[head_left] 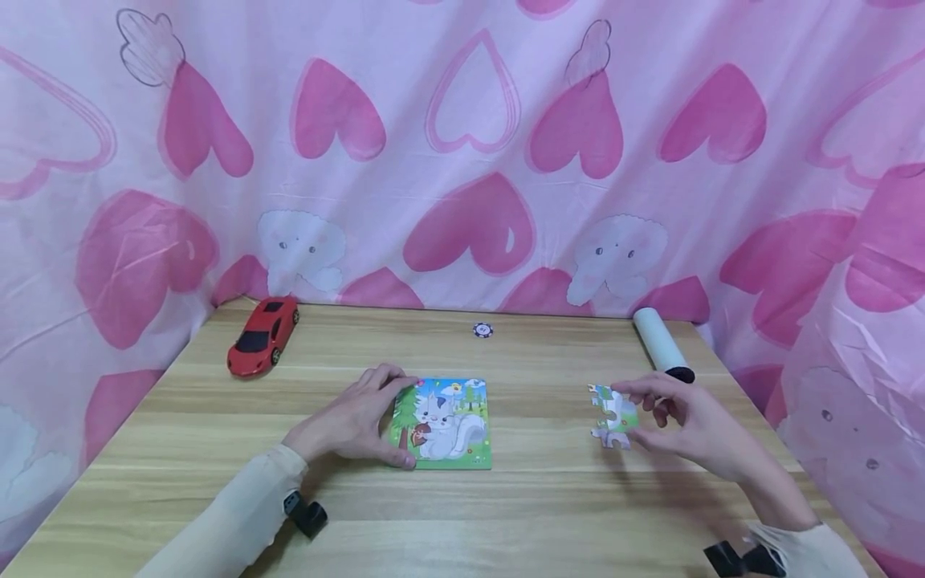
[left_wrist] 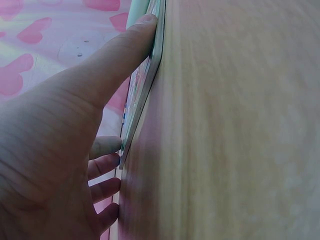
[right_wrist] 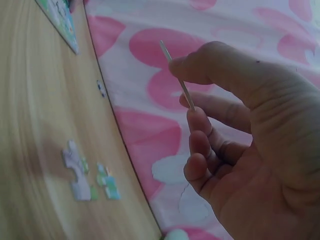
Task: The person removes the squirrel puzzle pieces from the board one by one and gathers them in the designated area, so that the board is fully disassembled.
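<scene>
Head view has car [head_left: 263, 337] L, chip [head_left: 482, 330] behind squirrel pic [head_left: 451, 437], tube [head_left: 659, 341] R.

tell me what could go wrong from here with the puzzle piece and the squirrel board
The puzzle piece, pinched thin-edged in the right hand, might slip and land among the loose pieces.

The squirrel board could slide if the left hand, gripping its left side, pushes sideways.

The pale cylinder lies close beyond the right hand, so a careless reach might roll it.
</scene>
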Available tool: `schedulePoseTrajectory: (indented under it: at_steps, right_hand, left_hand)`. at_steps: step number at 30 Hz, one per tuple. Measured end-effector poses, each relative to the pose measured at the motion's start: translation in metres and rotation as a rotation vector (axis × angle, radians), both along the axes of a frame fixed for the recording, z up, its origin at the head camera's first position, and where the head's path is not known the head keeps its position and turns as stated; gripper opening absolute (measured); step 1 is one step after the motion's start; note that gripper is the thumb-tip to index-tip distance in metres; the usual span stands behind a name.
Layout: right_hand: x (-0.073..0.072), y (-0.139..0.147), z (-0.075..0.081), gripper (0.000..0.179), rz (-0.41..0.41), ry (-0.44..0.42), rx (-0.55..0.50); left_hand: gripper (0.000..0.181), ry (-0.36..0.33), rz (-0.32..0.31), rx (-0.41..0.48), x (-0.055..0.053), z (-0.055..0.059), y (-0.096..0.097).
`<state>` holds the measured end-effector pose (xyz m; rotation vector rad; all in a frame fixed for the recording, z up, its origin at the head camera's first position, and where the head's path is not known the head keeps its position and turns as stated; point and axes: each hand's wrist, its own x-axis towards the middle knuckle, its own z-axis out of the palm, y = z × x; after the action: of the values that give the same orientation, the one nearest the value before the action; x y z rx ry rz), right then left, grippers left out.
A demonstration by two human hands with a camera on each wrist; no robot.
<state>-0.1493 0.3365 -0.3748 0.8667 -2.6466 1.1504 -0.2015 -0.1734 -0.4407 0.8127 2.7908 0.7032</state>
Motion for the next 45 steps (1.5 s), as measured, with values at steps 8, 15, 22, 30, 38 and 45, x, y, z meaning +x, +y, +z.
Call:
schedulePoseTrajectory:
  at_steps: [8,15,22,30,38,45]
  right_hand:
    - [0.01,0.015,-0.02,0.06,0.022,-0.028,-0.025]
    - [0.021,0.025,-0.04,0.057,0.005,-0.051,-0.014]
    - [0.029,0.037,-0.057,0.059,0.039,-0.164,-0.056]
    - [0.032,0.037,-0.067,0.055,0.077,-0.2,-0.088]
    - [0.032,0.036,-0.073,0.054,0.073,-0.193,-0.068]
    - [0.033,0.031,-0.076,0.057,0.062,-0.202,-0.074]
  left_hand:
    - [0.123,0.007,-0.011,-0.001,-0.001,0.0,0.0]
    - [0.123,0.004,-0.008,-0.001,-0.001,0.0,0.001]
    - [0.123,0.006,-0.018,-0.001,-0.001,0.0,0.002]
    - [0.124,0.001,-0.012,0.003,0.0,0.001,0.002]
    - [0.122,-0.003,-0.009,0.003,-0.001,0.0,0.002]
    - [0.124,-0.002,-0.003,-0.002,0.0,0.0,0.001]
